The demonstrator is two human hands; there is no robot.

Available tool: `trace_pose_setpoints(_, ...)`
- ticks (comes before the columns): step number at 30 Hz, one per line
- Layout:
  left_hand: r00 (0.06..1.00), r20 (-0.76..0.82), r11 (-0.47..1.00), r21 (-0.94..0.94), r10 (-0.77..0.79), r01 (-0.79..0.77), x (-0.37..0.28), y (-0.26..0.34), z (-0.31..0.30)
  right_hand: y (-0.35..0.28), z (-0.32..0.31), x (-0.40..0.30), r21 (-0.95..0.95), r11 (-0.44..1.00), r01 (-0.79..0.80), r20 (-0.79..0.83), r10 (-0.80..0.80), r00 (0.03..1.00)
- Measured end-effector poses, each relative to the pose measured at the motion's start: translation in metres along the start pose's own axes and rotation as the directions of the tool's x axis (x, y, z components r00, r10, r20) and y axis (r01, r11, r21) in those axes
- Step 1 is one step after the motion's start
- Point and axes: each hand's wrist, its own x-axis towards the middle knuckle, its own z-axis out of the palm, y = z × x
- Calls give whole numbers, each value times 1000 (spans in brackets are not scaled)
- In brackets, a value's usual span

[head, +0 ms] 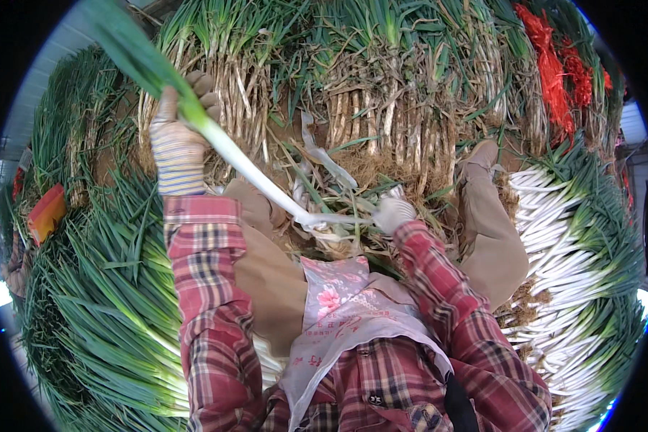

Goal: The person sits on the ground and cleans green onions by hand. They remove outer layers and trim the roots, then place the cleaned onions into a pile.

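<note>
My left hand [183, 129], in a striped knit glove, is closed around a long green onion [243, 162] where its green leaves meet the white stalk. The stalk slants down to the right across my lap. At its lower end a pale strip of outer skin [340, 218] stretches away to my right hand [394, 213]. That hand, in a whitish glove, grips the strip's far end. Below the stalk's end lies a heap of peeled skins and trimmings [329, 237] between my legs.
Untrimmed green onions with roots [378, 124] stand in bundles ahead. Green onions with white stalks [556, 259] are piled at the right, and leafy ones [124, 302] at the left. Red netting [545, 70] lies at the upper right. A printed plastic apron [351, 318] covers my lap.
</note>
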Motion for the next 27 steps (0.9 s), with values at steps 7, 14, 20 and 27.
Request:
trace_pose_setpoints(7, 990, -95, 994, 64, 100, -94, 9, 26, -24, -33, -29, -19, 710, 375, 596, -459, -395, 796)
trace_pose_setpoints(14, 997, -77, 985, 173, 18, -4, 4, -32, -4, -137, -62, -20, 895, 116, 430, -294, -574, 765)
trace_pose_setpoints(20, 960, -276, 999, -8, -45, 44, 14, 5, -39, -71, -28, -49, 820, 325, 472, -178, -639, 748)
trace_pose_setpoints(27, 894, -448, 992, 105, -14, 69, 29, -24, -60, -8, -10, -117, 996, -29, 87, -88, -565, 820)
